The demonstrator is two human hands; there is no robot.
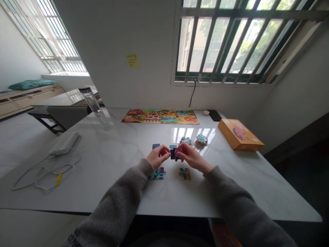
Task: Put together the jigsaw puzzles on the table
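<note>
We are noting the left hand pinching a dark blue puzzle piece, butted against the pink puzzle piece the right hand is gripping, between both hands. We are judging them light, stiff, thin: best held by edges.

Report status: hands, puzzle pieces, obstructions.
Left hand grips dark blue piece; right hand grips pink piece, edges touching. Loose pieces near both wrists, none between the hands.

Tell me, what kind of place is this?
Probably a room in a home or dormitory: a white table holds jigsaw pieces and an orange puzzle box, below a barred window, with a cushioned bench at left.
</note>
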